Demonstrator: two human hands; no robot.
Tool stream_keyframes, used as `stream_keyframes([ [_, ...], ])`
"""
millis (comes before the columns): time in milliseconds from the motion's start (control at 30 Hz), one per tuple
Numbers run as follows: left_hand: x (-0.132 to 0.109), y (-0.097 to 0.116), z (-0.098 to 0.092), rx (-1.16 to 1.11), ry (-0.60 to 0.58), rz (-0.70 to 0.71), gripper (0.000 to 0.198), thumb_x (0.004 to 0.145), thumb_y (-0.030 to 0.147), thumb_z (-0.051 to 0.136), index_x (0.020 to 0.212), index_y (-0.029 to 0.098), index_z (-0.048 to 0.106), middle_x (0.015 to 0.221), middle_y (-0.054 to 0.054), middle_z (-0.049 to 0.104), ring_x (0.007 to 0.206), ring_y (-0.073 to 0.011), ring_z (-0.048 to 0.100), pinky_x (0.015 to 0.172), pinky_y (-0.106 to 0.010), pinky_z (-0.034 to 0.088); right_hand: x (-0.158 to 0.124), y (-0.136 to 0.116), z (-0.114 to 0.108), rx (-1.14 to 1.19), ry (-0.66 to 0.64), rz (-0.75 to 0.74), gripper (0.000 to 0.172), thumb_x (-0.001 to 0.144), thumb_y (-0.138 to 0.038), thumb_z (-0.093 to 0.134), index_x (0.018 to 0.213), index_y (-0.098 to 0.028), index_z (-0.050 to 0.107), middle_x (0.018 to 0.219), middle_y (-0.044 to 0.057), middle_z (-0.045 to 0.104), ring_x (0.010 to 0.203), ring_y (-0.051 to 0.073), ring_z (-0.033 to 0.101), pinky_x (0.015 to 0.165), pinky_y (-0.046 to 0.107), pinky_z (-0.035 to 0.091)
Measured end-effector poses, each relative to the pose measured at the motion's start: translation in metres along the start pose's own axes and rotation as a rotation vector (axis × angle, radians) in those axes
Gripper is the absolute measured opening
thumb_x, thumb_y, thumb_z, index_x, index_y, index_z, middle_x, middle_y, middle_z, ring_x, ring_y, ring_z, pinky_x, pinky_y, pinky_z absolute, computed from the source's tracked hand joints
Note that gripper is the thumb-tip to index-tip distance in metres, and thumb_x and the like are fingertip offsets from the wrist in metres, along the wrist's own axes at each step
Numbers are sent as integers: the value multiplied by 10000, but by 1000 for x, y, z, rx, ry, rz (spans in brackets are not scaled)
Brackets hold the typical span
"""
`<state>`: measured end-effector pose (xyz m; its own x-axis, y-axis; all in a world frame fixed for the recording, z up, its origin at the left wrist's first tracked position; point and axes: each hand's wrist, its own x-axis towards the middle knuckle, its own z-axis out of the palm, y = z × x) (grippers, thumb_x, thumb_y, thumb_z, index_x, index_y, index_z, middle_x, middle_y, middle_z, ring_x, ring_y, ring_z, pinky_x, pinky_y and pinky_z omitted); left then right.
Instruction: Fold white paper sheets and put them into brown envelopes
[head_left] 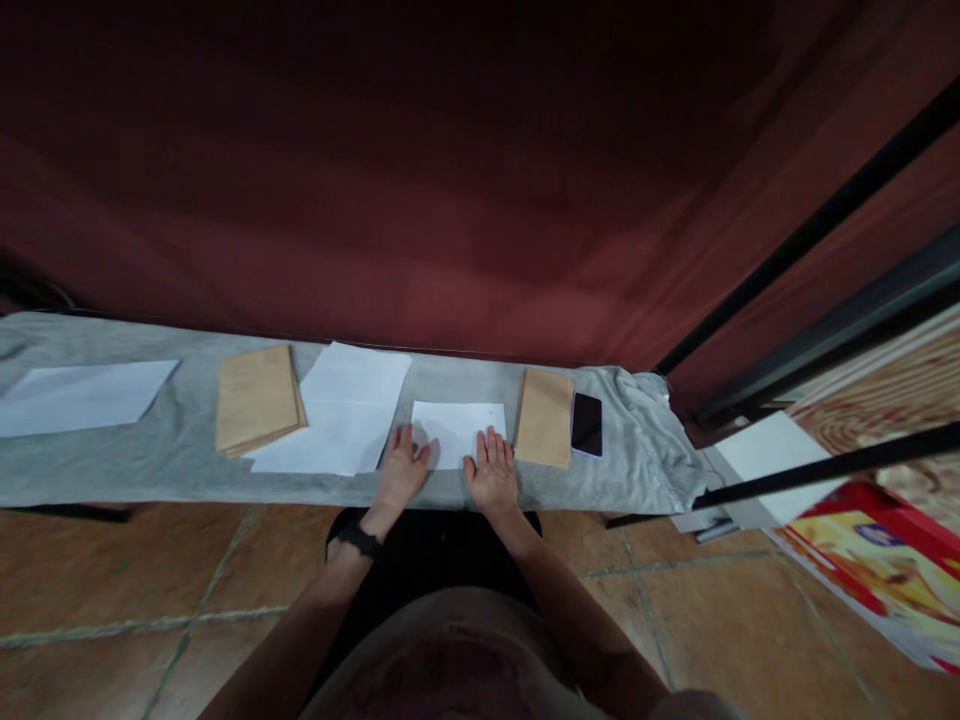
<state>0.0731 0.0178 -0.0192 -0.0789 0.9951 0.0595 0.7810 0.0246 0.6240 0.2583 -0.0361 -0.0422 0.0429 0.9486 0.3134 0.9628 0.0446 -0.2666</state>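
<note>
Resting both hands at the near side of the small white sheet (456,425), you have it directly between and ahead of them. Your left hand (403,470) lies at its left edge, fingers extended, thumb apart; your right hand (493,478) is flat over its near right corner, fingers slightly spread. Neither pinches anything. To steady the paper well, press lightly and evenly with both hands and smooth from the middle outward, so it stays square without creasing or dragging the soft cloth. The sheet is a thin, matte rectangle; whether it is folded, you cannot tell from here. Under your hands, the grey cloth (180,470) looks plush and rumpled. Just right of your right hand lie a tan paper stack (544,418), oblong and smooth, and a dark, glossy phone (587,424). Left of your left hand are larger white sheets (352,410), then a brown stack (257,398) with uneven edges.
</note>
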Motion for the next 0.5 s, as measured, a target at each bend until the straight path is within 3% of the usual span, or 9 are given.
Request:
stream_keyframes([
  [67,10,-2,-6,-135,-23,-100,505,864,345,616,1310,110,595,1139,-147,727,1013,-252,708,876,-345,567,0,0,0,0,-2,1,563,1024,-361,477,1513,-82,461,1607,194,381,1488,314,380,1211,492,310],
  [167,20,-3,-12,-276,-48,-182,384,806,303,647,1162,160,659,869,-59,749,820,-229,711,730,-310,558,1,-1,-1,1,-15,4,557,1022,-360,479,1513,-97,466,1607,186,384,1486,307,386,1212,488,307],
  [333,25,3,-20,-151,-121,-115,220,756,263,639,956,199,705,774,-56,730,871,-266,708,758,-320,538,1,-1,-3,-7,-29,4,539,1024,-367,476,1496,-108,495,1597,178,405,1479,300,400,1216,474,301],
  [433,25,5,-23,13,-33,-71,237,766,276,610,954,176,714,859,-109,731,1005,-303,693,870,-365,525,2,0,-3,-9,-26,-1,532,1021,-363,483,1485,-103,511,1588,180,418,1477,301,404,1220,471,295],
  [500,26,4,-23,-15,8,-43,260,742,279,633,965,171,711,860,-111,730,1001,-306,696,863,-366,528,2,0,-4,-5,-22,-2,531,1021,-363,480,1487,-108,509,1584,177,424,1475,299,408,1217,481,297],
])
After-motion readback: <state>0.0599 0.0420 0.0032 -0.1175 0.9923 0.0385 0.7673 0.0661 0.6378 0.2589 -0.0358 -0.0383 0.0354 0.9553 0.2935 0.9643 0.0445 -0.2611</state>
